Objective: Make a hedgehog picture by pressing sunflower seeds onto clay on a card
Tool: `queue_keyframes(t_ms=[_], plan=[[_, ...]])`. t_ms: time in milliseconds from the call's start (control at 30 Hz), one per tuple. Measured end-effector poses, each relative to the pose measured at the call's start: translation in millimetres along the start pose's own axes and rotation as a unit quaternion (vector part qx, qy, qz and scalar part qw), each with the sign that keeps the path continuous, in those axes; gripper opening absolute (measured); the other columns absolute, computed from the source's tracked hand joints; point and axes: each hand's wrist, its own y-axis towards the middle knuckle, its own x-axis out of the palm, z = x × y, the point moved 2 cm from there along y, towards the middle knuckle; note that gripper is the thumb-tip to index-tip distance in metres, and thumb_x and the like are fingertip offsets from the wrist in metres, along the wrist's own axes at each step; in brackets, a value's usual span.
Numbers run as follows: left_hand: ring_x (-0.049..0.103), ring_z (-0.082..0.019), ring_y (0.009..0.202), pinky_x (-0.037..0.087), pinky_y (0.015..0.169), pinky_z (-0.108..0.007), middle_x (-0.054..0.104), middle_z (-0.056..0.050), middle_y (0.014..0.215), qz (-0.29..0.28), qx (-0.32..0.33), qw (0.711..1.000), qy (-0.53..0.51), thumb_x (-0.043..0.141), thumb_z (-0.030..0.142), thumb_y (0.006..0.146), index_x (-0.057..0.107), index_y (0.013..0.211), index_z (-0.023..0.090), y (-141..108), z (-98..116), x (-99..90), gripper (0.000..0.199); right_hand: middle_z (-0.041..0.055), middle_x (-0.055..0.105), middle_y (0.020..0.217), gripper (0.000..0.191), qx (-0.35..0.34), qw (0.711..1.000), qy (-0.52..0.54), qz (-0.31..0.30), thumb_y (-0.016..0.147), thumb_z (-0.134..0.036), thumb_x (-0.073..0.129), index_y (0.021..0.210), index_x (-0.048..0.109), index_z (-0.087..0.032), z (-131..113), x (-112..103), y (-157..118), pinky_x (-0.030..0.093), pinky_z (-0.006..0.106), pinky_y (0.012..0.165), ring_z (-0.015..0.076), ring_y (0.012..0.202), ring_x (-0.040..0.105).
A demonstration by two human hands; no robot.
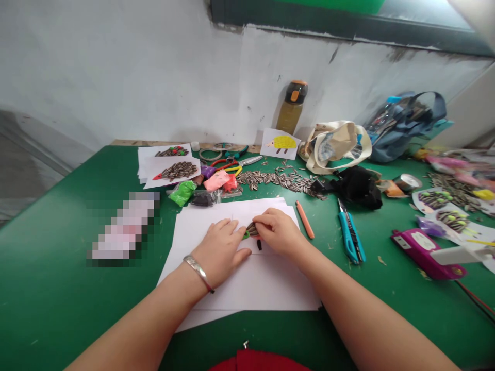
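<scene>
White paper sheets lie stacked on the green table in front of me. My left hand rests flat on them with its fingers stretched out, fingertips beside a small green piece of clay. Striped sunflower seeds sit in a small cluster on the paper, touching the green piece. Over this cluster my right hand is closed in a pinch on a sunflower seed, mostly covered by the fingers. Just below the seeds is a small black piece. An orange crayon-like stick lies at the paper's right edge.
Loose sunflower seeds spread behind the paper, near clay packets and scissors. A teal utility knife and a magenta glue gun lie to the right. Seed pictures are at back left; a bottle stands against the wall.
</scene>
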Motion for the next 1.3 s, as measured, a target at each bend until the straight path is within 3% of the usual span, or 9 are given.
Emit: queue_keyframes(t_ms=[367,800,1033,1167,1300], plan=[[0.046,-0.032,0.120,0.039,0.100,-0.051,0.055,-0.016,0.126,0.004,-0.010,1.000,0.014,0.055,0.036,0.089,0.062,0.114,0.017,0,2,2.9,0.033,0.0037,0.061,0.079,0.026,-0.011,1.000,-0.013,-0.009,0.083,-0.014,0.050,0.085,0.075,-0.022,-1,2,-1,0.038,0.026,0.071,0.0154,0.078,0.055],[0.050,-0.029,0.107,0.044,0.090,-0.047,0.060,-0.012,0.110,-0.014,-0.042,0.999,0.017,0.055,0.036,0.090,0.067,0.104,0.017,9,11,-3.0,0.026,0.0043,0.062,0.079,0.029,-0.013,1.000,-0.008,-0.006,0.082,-0.012,0.049,0.087,0.076,-0.022,-2,2,-2,0.041,0.026,0.073,0.0159,0.079,0.056],[0.042,-0.034,0.124,0.039,0.097,-0.056,0.057,-0.014,0.125,0.003,-0.037,0.999,0.013,0.056,0.036,0.089,0.061,0.114,0.015,3,10,1.6,0.033,0.0045,0.062,0.079,0.029,-0.012,1.000,-0.009,-0.008,0.081,-0.012,0.049,0.088,0.075,-0.021,-2,1,-2,0.040,0.026,0.073,0.0158,0.078,0.056],[0.049,-0.030,0.116,0.041,0.098,-0.049,0.059,-0.015,0.119,0.015,-0.007,1.000,-0.011,0.053,0.035,0.091,0.060,0.118,0.013,1,4,0.5,0.036,0.0045,0.063,0.079,0.028,-0.009,1.000,-0.012,-0.017,0.081,-0.012,0.049,0.089,0.075,-0.021,-1,0,-2,0.040,0.026,0.073,0.0161,0.079,0.057],[0.048,-0.031,0.114,0.042,0.094,-0.051,0.059,-0.013,0.117,0.016,-0.001,1.000,0.001,0.055,0.035,0.090,0.062,0.117,0.019,2,5,-0.2,0.032,0.0051,0.064,0.079,0.029,-0.007,1.000,-0.011,-0.020,0.082,-0.012,0.049,0.090,0.075,-0.020,0,0,-1,0.041,0.026,0.073,0.0165,0.080,0.057]])
